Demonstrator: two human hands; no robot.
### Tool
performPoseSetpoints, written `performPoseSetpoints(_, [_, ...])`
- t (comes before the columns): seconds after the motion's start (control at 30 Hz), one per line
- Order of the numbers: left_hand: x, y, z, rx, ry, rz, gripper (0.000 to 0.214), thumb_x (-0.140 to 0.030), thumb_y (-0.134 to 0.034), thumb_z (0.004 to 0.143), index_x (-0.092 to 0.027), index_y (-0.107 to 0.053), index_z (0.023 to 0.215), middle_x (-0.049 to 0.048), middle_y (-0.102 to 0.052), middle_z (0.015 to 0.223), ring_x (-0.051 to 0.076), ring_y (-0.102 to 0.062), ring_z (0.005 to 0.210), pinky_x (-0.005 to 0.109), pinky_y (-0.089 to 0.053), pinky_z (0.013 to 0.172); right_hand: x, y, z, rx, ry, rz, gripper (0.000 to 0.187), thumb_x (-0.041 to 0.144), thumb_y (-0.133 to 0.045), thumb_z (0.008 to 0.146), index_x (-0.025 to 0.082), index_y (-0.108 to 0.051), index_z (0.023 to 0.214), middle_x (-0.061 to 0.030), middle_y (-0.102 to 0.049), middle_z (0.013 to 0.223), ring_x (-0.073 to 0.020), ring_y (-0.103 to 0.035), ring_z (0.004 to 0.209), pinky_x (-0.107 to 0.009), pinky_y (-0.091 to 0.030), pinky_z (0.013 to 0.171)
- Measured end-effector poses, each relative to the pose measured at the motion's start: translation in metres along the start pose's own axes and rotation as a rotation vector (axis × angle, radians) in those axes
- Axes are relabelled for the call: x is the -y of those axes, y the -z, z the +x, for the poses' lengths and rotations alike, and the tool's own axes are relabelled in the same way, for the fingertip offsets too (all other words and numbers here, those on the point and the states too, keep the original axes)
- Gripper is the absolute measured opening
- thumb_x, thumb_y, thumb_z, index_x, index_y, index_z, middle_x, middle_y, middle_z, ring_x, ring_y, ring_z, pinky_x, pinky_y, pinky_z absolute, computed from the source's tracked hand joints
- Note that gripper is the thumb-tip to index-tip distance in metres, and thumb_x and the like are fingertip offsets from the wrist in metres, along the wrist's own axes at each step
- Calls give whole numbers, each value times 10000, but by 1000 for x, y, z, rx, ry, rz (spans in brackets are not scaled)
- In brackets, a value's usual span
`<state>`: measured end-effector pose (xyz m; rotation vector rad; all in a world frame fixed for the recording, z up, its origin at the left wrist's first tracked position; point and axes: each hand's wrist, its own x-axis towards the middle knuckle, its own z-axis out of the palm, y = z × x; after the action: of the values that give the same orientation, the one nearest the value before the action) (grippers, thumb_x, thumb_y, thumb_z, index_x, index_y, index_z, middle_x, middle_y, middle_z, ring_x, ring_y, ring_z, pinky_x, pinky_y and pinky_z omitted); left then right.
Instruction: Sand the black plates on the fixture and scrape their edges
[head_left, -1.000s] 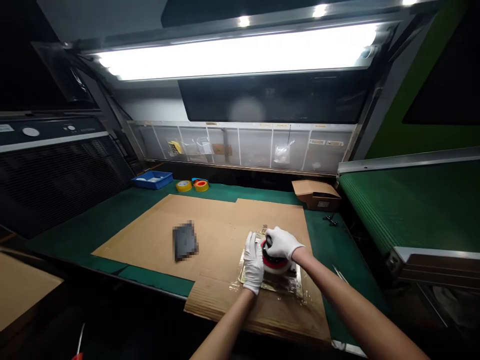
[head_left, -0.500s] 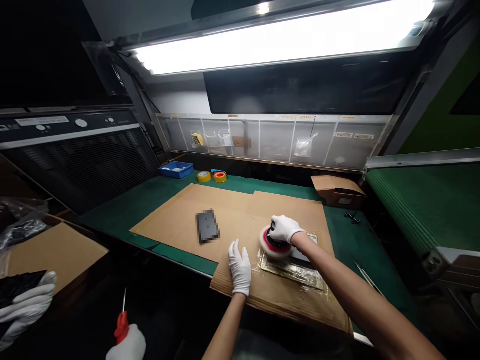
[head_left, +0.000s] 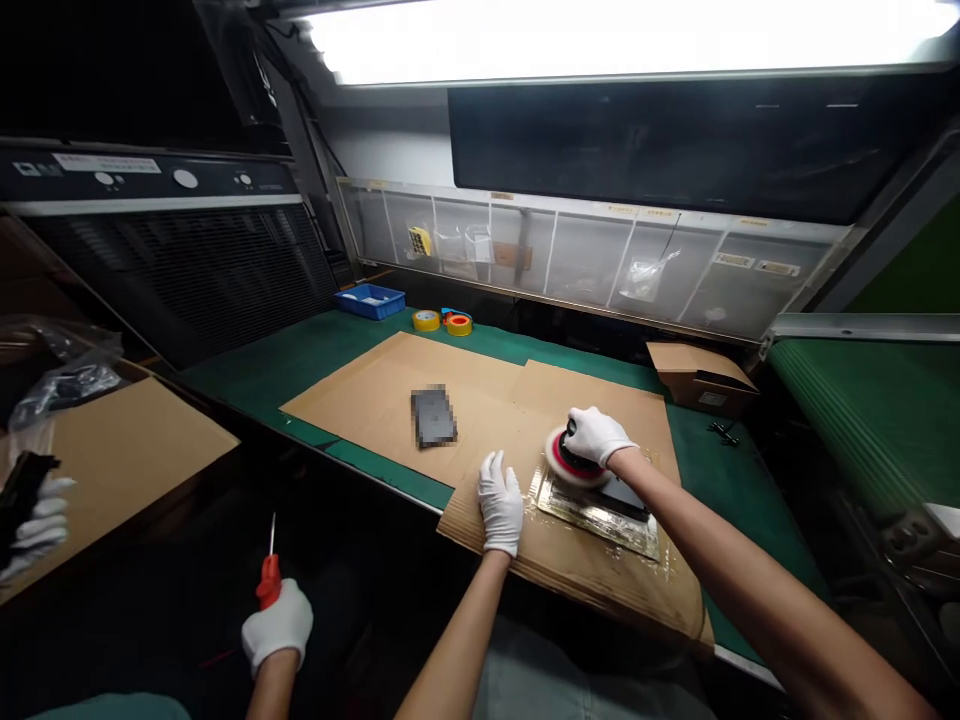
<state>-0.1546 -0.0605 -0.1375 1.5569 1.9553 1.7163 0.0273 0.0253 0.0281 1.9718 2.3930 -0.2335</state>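
Our right hand (head_left: 598, 437) grips a round red-and-white pad (head_left: 568, 468) by its left-pointing black handle (head_left: 571, 427); our left hand (head_left: 501, 505) rests, thumb spread.

Can't read any txt from here, only labels. White label (head_left: 712, 399) on cardboard box (head_left: 679, 385), beyond & R of the R hand (head_left: 598, 437): too small. Two white tags (head_left: 733, 260) on clear rack (head_left: 589, 262), up past same hand: blurred. Yellowish labels (head_left: 660, 212) along its top edge: ditto. Sticker w/ reddish print (head_left: 106, 163) on black slatted unit (head_left: 187, 275), far L of the L hand (head_left: 500, 505): illegible.
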Motion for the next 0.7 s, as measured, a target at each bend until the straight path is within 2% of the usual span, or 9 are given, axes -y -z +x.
performPoseSetpoints(0.17, [0,0,-1,4,15,-11,373,-244,-485,997,-128,-628,1322,211,-610,1361,317,-595,1306,558,-484,1147,-1,-1,-10,-7,13,-6,338,422,-549,919,194,-678,1132,-155,-671,1105,-239,-678,856,-313,-455,714])
performPoseSetpoints(0.27, [0,0,-1,2,15,-8,368,-245,-484,1000,-127,-632,1316,210,-608,1367,312,-593,1309,548,-485,1148,-1,-2,-15,-24,-32,-22,333,424,-503,938,201,-671,1120,-165,-654,1105,-265,-684,862,-326,-459,706])
performPoseSetpoints(0.4, [-1,-1,-2,-4,17,1,373,-251,-481,999,-122,-634,1313,210,-610,1363,309,-595,1302,543,-487,1148,0,-3,-19,-17,1,1,307,437,-520,922,225,-664,1092,-139,-647,1090,-267,-688,850,-326,-469,704])
performPoseSetpoints(0.53, [-2,-2,-3,-11,24,-12,367,-247,-483,994,-149,-634,1313,190,-614,1361,296,-596,1301,537,-484,1154,3,-3,-23,-48,-59,-19,304,411,-491,935,220,-658,1102,-152,-639,1096,-273,-692,845,-338,-483,711])
performPoseSetpoints(0.7, [0,4,2,-3,33,-28,380,-268,-483,989,-121,-633,1306,212,-612,1354,318,-595,1297,561,-479,1151,-1,-4,-30,-36,-13,15,294,433,-493,929,227,-648,1072,-138,-634,1076,-274,-696,834,-338,-485,699])
